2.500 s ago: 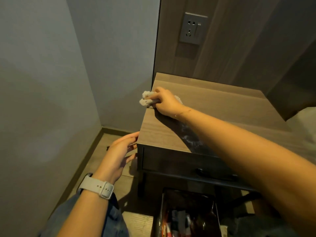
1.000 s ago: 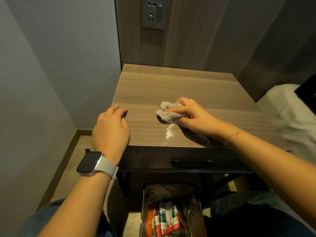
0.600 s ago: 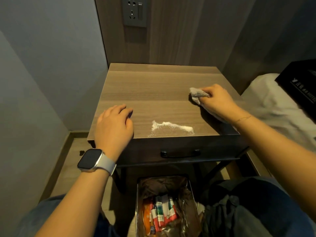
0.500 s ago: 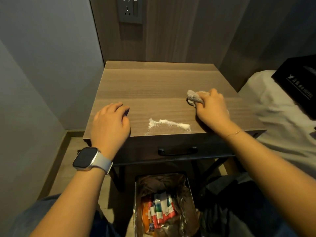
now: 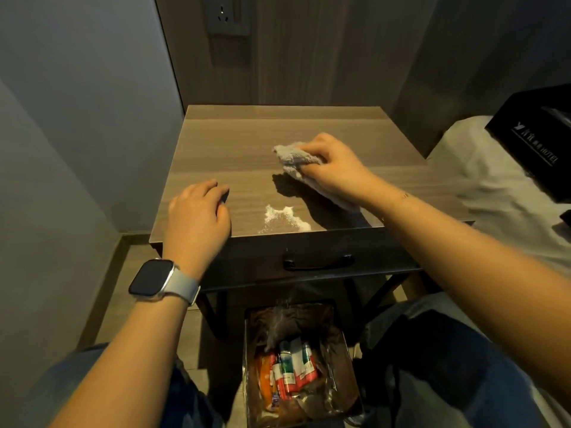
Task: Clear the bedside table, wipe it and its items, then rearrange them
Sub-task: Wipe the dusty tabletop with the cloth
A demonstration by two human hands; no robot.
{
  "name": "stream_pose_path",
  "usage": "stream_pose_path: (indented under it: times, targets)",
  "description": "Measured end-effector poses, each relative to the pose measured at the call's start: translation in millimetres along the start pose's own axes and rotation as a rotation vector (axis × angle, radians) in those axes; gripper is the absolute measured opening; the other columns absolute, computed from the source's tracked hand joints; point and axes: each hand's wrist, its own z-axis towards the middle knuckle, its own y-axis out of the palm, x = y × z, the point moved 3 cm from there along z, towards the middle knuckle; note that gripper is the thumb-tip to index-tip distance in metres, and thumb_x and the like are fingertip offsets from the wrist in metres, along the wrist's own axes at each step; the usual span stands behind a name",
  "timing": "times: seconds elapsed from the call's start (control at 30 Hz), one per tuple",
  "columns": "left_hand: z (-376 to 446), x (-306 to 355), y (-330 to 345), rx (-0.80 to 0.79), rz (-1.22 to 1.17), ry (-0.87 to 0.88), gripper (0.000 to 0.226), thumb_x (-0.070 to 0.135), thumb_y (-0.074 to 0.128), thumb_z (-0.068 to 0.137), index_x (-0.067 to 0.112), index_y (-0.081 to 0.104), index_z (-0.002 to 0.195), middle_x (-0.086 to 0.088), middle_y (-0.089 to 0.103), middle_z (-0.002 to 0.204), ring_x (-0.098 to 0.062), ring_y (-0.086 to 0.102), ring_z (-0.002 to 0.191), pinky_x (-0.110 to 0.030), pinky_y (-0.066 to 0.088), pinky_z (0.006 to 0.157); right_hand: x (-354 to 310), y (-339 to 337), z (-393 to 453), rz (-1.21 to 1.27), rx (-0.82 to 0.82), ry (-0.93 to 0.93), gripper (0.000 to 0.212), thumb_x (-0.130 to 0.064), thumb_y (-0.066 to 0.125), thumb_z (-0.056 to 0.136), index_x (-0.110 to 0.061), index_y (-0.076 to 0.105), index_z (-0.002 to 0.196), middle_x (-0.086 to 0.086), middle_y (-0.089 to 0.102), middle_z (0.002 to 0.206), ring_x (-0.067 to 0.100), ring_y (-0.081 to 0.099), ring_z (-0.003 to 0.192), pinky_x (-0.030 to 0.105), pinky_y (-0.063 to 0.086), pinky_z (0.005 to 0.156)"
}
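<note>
Head view: right hand (image 5: 335,168) grips cloth (image 5: 292,159) at frame centre on table (image 5: 247,140), above white powder (image 5: 282,219) near front edge; left hand (image 5: 197,217) rests at table's left front, fingers relaxed.

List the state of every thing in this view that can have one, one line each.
Brown wooden bedside table: top bare, partly dusty.
Dark drawer with black handle: closed.
White powder: piled near the front edge, not yet wiped off.
Crumpled grey cloth: gripped, raised over the top.
Right hand: grips the cloth.
Left hand: rests flat on the top.
Lined bin: open, holding packets.
Grey wall socket: nothing plugged in.
</note>
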Motion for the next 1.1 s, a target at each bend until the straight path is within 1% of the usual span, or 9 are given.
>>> stream_pose_path:
  times: [0.23,0.4,0.5,0.57,0.63,0.7,0.83,1.03,1.1]
  targets:
    - [0,-2,1,0.021,-0.002,0.015,0.038,0.016,0.045,0.094,0.016,0.061,0.128,-0.005,0.056,0.136,-0.025,0.047,0.126,-0.044,0.034,0.106,10,49,33,-0.292,-0.116,-0.141,0.034,-0.014,0.051,0.094,-0.018,0.062,0.126,0.010,0.048,0.109,0.027,0.044,0.106,0.034,0.038,0.091]
    - [0,-1,1,0.013,0.000,0.009,0.037,0.016,0.044,0.093,0.016,0.062,0.126,-0.006,0.057,0.134,-0.026,0.047,0.125,-0.045,0.035,0.105,0,46,-24,-0.249,-0.239,-0.299,0.039,-0.012,0.057,0.091,-0.018,0.060,0.130,0.007,0.048,0.114,0.018,0.041,0.107,0.024,0.033,0.089]
    - [-1,0,-1,0.008,0.002,0.005,0.037,0.016,0.044,0.094,0.015,0.061,0.127,-0.006,0.056,0.135,-0.026,0.047,0.126,-0.045,0.034,0.105,0,44,-50,-0.221,-0.286,-0.318,0.049,-0.001,0.053,0.085,-0.021,0.060,0.129,0.005,0.047,0.114,0.018,0.041,0.106,0.027,0.036,0.090]
    - [-2,1,-2,0.002,-0.003,0.003,0.038,0.017,0.043,0.094,0.016,0.060,0.128,-0.006,0.055,0.137,-0.026,0.046,0.127,-0.045,0.034,0.106,-1,41,-60,-0.172,-0.325,-0.304,0.053,0.003,0.052,0.083,-0.023,0.061,0.128,-0.003,0.046,0.112,0.011,0.040,0.106,0.021,0.034,0.090]
    - [-3,2,-4,-0.006,-0.011,-0.001,0.038,0.017,0.043,0.095,0.016,0.059,0.129,-0.005,0.053,0.139,-0.025,0.044,0.128,-0.045,0.033,0.108,-3,35,-68,-0.110,-0.389,-0.275,0.048,0.001,0.054,0.087,-0.023,0.062,0.127,-0.012,0.043,0.104,-0.001,0.040,0.099,0.010,0.031,0.085]
    - [-4,1,-4,-0.006,-0.022,0.004,0.038,0.018,0.042,0.095,0.016,0.059,0.130,-0.005,0.053,0.139,-0.025,0.044,0.129,-0.045,0.033,0.108,-9,22,-72,-0.013,-0.429,-0.227,0.036,-0.008,0.056,0.092,-0.022,0.063,0.125,-0.007,0.046,0.103,0.001,0.045,0.095,0.011,0.037,0.082]
    - [-3,0,-3,-0.008,-0.033,0.001,0.038,0.017,0.043,0.096,0.015,0.058,0.130,-0.005,0.053,0.139,-0.025,0.043,0.129,-0.043,0.031,0.108,-12,-9,-42,0.091,-0.247,-0.140,0.028,-0.019,0.056,0.091,-0.025,0.065,0.117,0.001,0.048,0.108,0.010,0.050,0.099,0.020,0.043,0.085]
    - [-2,-1,-3,-0.006,-0.034,0.007,0.039,0.015,0.043,0.094,0.015,0.059,0.130,-0.005,0.053,0.138,-0.024,0.043,0.129,-0.042,0.031,0.108,-13,49,2,-0.226,-0.171,-0.172,0.037,-0.009,0.056,0.090,-0.017,0.063,0.124,0.006,0.046,0.107,0.022,0.046,0.101,0.037,0.041,0.093]
    - [-2,-2,-2,-0.003,-0.040,0.015,0.039,0.014,0.044,0.093,0.015,0.059,0.129,-0.005,0.054,0.137,-0.024,0.043,0.129,-0.042,0.031,0.107,-19,59,-19,-0.267,-0.169,-0.249,0.045,-0.004,0.053,0.086,-0.019,0.060,0.128,0.005,0.045,0.110,0.020,0.042,0.104,0.033,0.039,0.092]
